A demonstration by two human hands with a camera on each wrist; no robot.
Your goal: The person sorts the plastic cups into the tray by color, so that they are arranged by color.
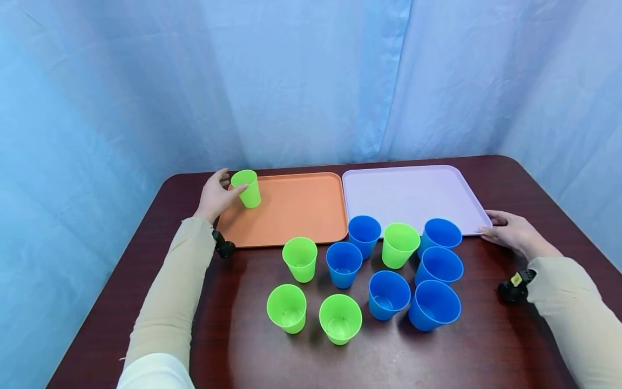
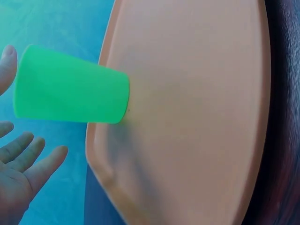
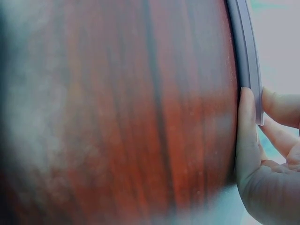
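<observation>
Dark wood table (image 1: 252, 346), blue curtain (image 1: 311, 81) behind; hands loose-fingered, gripping nothing.

- The cup (image 1: 247, 188) beside the left hand (image 1: 215, 195) is bright lime green, plain, with no print.
- The tray (image 1: 296, 216) under that cup is flat salmon orange.
- The tray (image 1: 413, 192) whose corner the right hand (image 1: 510, 231) touches is pale lilac.
- Between the two hands, four cups (image 1: 301, 258) are the same lime green.
- Mixed in with them, six cups (image 1: 439, 266) are mid blue, unpatterned.
- The table (image 1: 272, 356) under both hands is dark reddish brown with a streaky wood grain.
- Both sleeves (image 1: 175, 292) are pale beige.
- The curtain (image 1: 311, 81) beyond the hands is light blue, creased.
</observation>
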